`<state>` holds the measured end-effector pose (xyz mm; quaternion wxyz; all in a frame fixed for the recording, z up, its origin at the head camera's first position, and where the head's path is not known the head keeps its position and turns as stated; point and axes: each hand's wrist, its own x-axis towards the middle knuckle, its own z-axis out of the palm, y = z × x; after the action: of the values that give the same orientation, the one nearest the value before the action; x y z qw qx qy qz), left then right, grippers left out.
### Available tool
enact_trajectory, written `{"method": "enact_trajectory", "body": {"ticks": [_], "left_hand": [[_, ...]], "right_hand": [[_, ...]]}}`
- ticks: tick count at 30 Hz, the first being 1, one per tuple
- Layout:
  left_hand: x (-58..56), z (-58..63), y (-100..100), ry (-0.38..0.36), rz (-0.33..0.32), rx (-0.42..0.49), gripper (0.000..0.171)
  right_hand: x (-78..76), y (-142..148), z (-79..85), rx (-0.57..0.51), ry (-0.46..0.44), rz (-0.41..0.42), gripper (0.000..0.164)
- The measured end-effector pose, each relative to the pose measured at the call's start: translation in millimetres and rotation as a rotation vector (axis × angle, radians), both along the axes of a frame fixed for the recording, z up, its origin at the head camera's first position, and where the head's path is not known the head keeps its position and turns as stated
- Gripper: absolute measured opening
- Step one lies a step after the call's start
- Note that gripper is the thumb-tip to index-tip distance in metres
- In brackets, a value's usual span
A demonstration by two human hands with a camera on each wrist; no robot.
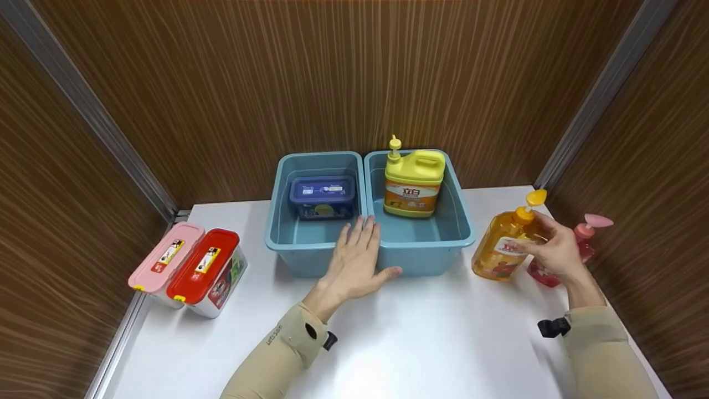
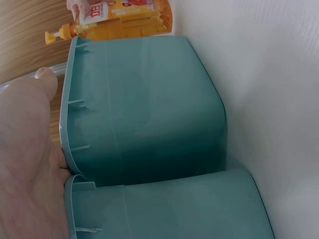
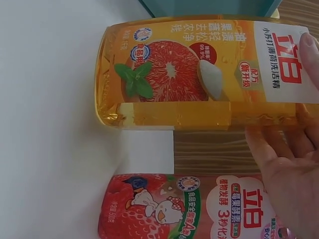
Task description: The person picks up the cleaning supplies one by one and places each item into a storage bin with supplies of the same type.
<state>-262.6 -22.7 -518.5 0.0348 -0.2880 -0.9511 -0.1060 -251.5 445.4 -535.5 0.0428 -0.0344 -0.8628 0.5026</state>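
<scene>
My right hand (image 1: 554,246) grips an orange pump bottle of dish soap (image 1: 501,246) near its top, thumb across the label. The bottle (image 3: 169,74) leans slightly in the head view, right of the bins. Straight fingers of my left hand (image 1: 357,257) rest on the front rims where the two blue-green bins meet. A dark blue lidded box (image 1: 323,197) sits in the left bin (image 1: 277,221). Inside the right bin (image 1: 462,221) stands a yellow jug with a pump (image 1: 412,183). Behind my right hand is a pink-red pump bottle (image 3: 144,206), partly hidden in the head view.
Two lidded tubs, one with a pink lid (image 1: 160,260) and one with a red lid (image 1: 207,266), stand side by side at the left of the white table (image 1: 432,332). Wood-grain panels (image 1: 332,72) enclose the back and both sides.
</scene>
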Motion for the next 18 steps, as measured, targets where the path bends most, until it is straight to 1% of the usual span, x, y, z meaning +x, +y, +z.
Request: {"method": "enact_trajectory", "body": {"ticks": [3, 9, 13, 18], "left_hand": [[0.4, 1.1, 0.1, -0.001, -0.001, 0.005, 0.111], [0.3, 2.1, -0.3, -0.006, -0.004, 0.008, 0.111], [-0.3, 1.5, -0.6, -0.014, -0.007, 0.019, 0.11], [-0.7, 1.2, -1.8, -0.019, -0.012, 0.019, 0.11]], "right_hand": [[-0.3, -2.3, 0.1, 0.008, 0.007, -0.027, 0.094], [0.3, -7.0, -0.3, 0.032, -0.018, -0.073, 0.097], [3.2, -9.3, -0.6, 0.024, -0.021, -0.096, 0.1], [6.1, -9.7, -1.7, 0.005, 0.002, -0.107, 0.099]]}}
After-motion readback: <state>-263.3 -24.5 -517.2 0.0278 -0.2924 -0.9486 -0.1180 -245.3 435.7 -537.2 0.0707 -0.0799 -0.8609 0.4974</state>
